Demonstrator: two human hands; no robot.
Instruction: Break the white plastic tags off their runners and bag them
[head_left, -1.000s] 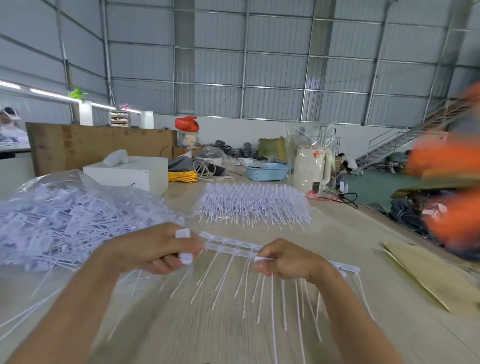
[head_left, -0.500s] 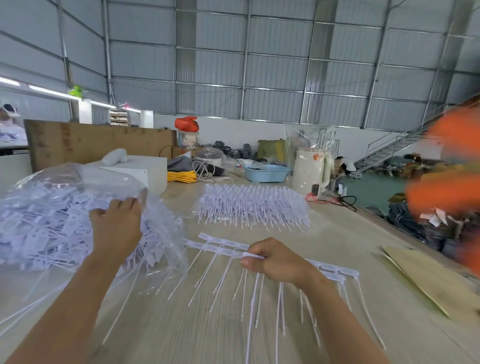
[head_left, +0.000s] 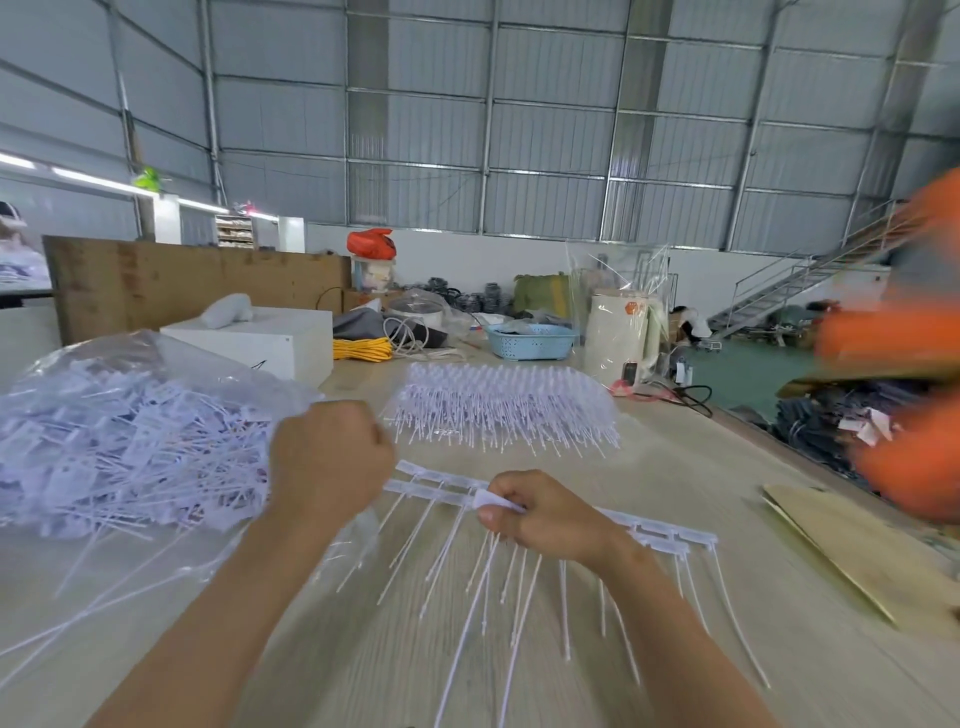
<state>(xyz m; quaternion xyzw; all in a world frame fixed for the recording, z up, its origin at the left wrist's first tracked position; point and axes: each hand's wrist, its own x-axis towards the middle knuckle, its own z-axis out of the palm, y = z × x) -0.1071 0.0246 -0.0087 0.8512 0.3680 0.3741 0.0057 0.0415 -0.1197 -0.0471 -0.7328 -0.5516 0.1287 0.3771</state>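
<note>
On the left, a clear bag (head_left: 156, 358) bulges with loose white tags (head_left: 119, 452).

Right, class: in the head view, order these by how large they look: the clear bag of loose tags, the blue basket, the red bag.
1. clear bag of loose tags, though nearness inflates it
2. blue basket
3. red bag, farthest away

Factory/warehouse hall: corrugated metal walls (head_left: 545, 145), steel staircase (head_left: 800, 280), long tabletop (head_left: 675, 467) beyond the grip stacked with tags (head_left: 504, 410).
</note>
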